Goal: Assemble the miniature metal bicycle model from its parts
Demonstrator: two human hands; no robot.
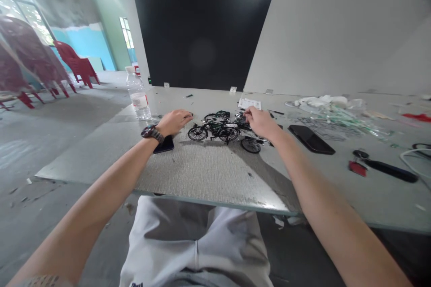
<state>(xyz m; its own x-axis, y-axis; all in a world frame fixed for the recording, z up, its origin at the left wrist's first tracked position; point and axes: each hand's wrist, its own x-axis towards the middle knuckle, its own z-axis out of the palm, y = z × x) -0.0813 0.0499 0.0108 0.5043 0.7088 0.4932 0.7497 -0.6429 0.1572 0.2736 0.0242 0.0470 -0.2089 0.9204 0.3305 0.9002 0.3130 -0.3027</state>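
Observation:
A small dark green and black model bicycle (214, 131) stands upright on the grey table (202, 175). A loose black wheel (251, 145) lies just right of it, with other small black parts behind. My left hand (174, 122), wearing a wristwatch, rests on the table left of the bicycle with fingers curled loosely; whether it holds anything is hidden. My right hand (260, 122) reaches over the small parts right of the bicycle with fingertips pinched together on a part too small to name.
A dark phone (164, 145) lies under my left wrist, another black phone (311, 139) to the right. A water bottle (138, 94) stands at the far left. Plastic bags with green sprues (333, 114), a red-tipped black tool (384, 169) and a white cable (415, 161) lie at right. Red chairs (76, 63) stand beyond.

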